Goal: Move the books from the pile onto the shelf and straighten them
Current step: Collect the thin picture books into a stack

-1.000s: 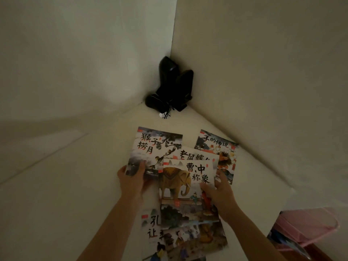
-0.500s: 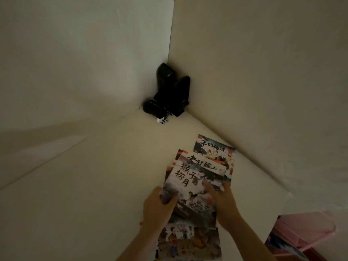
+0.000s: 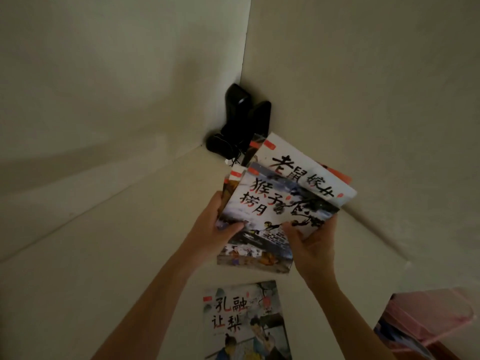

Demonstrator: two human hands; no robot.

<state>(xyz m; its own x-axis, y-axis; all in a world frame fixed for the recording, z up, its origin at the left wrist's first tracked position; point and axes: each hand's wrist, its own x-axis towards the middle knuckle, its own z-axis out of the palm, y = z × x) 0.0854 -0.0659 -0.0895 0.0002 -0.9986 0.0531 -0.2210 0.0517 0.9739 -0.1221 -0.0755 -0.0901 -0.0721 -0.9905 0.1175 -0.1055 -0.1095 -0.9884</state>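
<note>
Dim, soft, slightly blurred, wide-angle bending at edges.

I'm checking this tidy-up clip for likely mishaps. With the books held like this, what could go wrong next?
1. The fanned stack of picture books is gripped only at its lower edges by the left hand and right hand; the offset white-covered book may slide out.
2. The stack's far corner is close to the black speakers in the corner and could knock them.
3. One book lies apart on the surface and might be left behind.
</note>
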